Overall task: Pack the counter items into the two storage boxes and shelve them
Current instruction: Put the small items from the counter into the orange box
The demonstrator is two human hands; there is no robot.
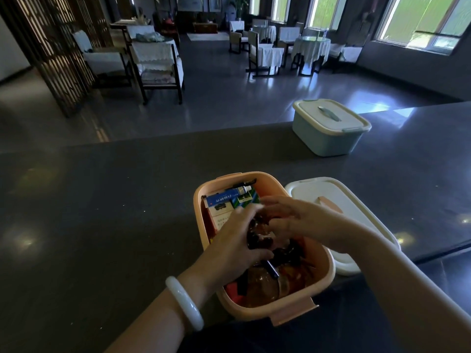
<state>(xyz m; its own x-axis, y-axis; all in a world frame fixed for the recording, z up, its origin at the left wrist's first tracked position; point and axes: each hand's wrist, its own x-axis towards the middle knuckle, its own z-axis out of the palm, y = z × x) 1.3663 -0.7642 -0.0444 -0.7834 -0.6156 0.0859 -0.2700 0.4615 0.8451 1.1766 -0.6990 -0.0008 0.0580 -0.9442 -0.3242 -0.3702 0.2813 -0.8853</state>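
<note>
An open orange storage box (323,278) stands on the dark counter (102,212) right in front of me. Inside lie a blue carton (221,200), a green-and-white small box (244,200), a pen-like tube (244,187) and dark brown items (260,242). Both hands are inside the box. My left hand (234,240) and my right hand (298,220) both curl their fingers around the dark brown items in the middle. The box's white lid (356,212) with an orange handle lies on the counter just right of it. A second box, pale blue-green (328,138), sits farther back right with its lid on.
The counter's far edge runs across the middle of the view; beyond it is a dining room with chairs and cloth-covered tables (309,47). A wooden lattice screen (51,47) stands at the left. A white bangle (183,301) is on my left wrist.
</note>
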